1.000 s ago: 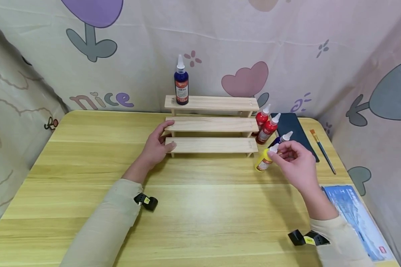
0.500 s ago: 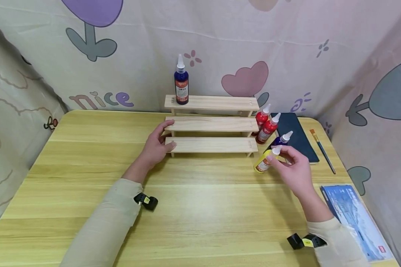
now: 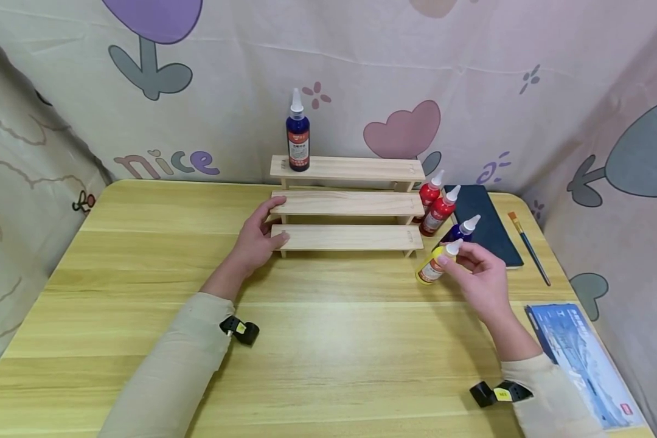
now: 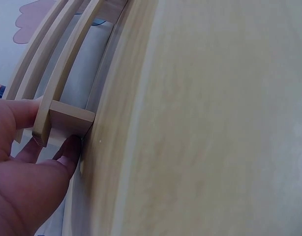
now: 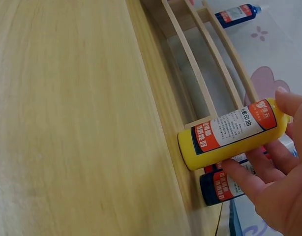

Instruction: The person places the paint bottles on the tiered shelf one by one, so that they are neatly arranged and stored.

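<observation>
While the left hand [image 3: 256,239] is laid with relaxed fingers against the left end of the wooden stepped rack [image 3: 347,204], the tilted yellow bottle [image 3: 434,265] is pinched near its cap by the right hand [image 3: 479,277], just right of the rack's lowest step on the table [image 3: 328,340].

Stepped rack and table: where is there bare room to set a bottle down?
Free: the lower two steps of the rack, the top step right of the blue bottle, and the table between both sleeves. Crowded: beside the rack's right end, where the red bottles and the yellow bottle cluster.
</observation>
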`<state>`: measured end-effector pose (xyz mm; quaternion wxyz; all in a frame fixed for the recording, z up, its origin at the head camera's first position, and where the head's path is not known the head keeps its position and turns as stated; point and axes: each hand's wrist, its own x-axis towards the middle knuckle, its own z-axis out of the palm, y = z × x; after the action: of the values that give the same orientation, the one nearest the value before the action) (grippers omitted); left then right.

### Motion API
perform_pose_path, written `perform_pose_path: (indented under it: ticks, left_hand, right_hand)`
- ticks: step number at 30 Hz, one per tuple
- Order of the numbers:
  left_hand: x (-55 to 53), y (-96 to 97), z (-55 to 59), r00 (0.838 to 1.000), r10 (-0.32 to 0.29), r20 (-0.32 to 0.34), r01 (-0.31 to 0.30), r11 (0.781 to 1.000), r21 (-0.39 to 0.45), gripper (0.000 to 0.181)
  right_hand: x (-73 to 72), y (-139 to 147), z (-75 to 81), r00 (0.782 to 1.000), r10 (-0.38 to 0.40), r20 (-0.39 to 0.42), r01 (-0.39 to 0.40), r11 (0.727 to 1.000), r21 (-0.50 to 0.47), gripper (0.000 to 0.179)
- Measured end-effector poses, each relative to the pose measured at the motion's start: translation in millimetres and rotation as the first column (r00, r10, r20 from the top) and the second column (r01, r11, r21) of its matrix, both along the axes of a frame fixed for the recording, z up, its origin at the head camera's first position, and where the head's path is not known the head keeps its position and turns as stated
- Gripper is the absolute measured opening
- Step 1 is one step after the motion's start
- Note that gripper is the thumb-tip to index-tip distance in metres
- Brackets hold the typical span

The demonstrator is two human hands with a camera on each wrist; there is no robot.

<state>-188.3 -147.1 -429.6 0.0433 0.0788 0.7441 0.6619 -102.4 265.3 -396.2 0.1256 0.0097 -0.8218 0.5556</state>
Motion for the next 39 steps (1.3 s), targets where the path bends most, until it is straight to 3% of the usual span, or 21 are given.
perform_pose_path:
  ticks: [4,8,11,20,30,36,39]
  left_hand:
    - [0.1,-0.3,-1.1,1.0,-0.004,-0.008,0.004,1.0,0.009,0.073]
    - [0.0,-0.2,-1.7,1.0,-0.015,-0.021,0.016,1.0,0.022,0.073]
    - [0.1,0.0,-1.3,1.0,-0.016,-0.02,0.016,1.0,0.019,0.073]
    - [-0.9,-1.1,-0.8,1.0,-0.003,-0.014,0.003,1.0,0.011,0.073]
    - [0.9,-0.7,1.2,1.0,-0.001,-0.009,0.001,1.0,-0.014,0.075]
    - [1.1,-0.7,1.9,1.0,-0.001,-0.015,0.001,1.0,-0.017,0.074]
    - [1.3,-0.8,2.5,1.0,0.0,-0.008,0.0,1.0,-0.017,0.074]
  right_hand:
    - [0.8,-1.6,1.0,1.0,-0.025,0.003,0.025,0.999,-0.027,0.031]
    - [3.2,-3.1,10.0,0.999,0.001,0.043,0.004,0.991,-0.134,0.031]
    - [4.7,-5.0,21.8,0.998,0.042,0.046,-0.033,0.983,-0.178,0.031]
    - [-1.2,-15.1,64.8,0.989,0.136,-0.052,-0.144,0.966,-0.213,0.026]
    - [-27.2,-20.4,111.9,0.99,0.126,-0.065,-0.131,0.988,-0.08,0.029]
    - [-51.8,-22.6,131.5,0.971,0.192,-0.141,-0.216,0.96,-0.178,0.029]
    - [-65.0,-24.7,139.9,0.971,0.195,-0.138,-0.222,0.952,-0.211,0.03]
